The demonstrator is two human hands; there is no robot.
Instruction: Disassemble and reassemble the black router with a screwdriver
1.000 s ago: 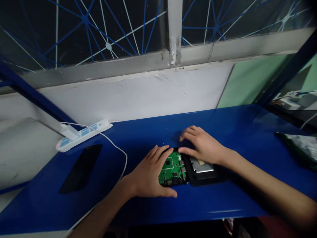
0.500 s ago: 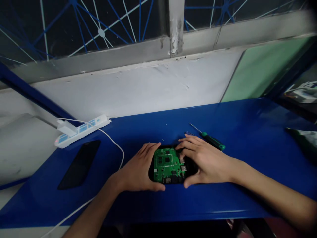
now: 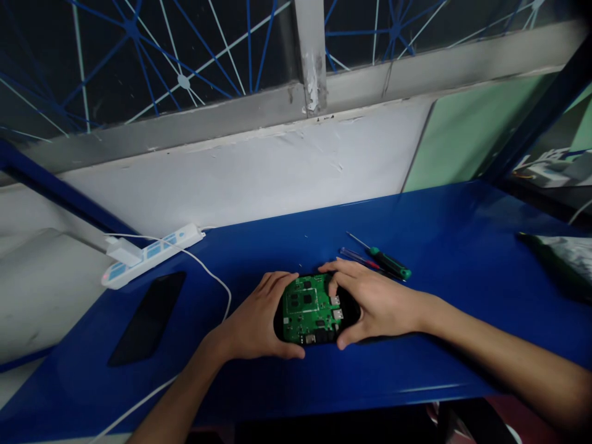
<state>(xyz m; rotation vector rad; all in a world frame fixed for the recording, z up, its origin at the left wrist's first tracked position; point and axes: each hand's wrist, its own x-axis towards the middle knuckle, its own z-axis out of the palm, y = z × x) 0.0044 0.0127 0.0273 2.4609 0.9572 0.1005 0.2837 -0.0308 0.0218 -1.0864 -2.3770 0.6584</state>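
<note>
A green circuit board (image 3: 305, 311) lies in a black casing (image 3: 352, 311) on the blue table. My left hand (image 3: 259, 317) grips the casing's left side, thumb at the near edge and fingers at the far edge. On the right side, my right hand (image 3: 370, 302) holds the casing, with one finger bent onto the board beside the silver USB ports (image 3: 338, 314). Just beyond my right hand lie a green-handled screwdriver (image 3: 390, 263) and a thin clear-and-red tool (image 3: 359, 257).
A white power strip (image 3: 152, 254) with a plug and cable stands at the back left. Nearer lies a dark flat phone-like slab (image 3: 148, 319). At the right edge is a silvery bag (image 3: 567, 259) on the blue table (image 3: 467, 246).
The fingers of my right hand have drawn in closer around the casing, and the thin red tool shows more. The camera view has shifted slightly.
</note>
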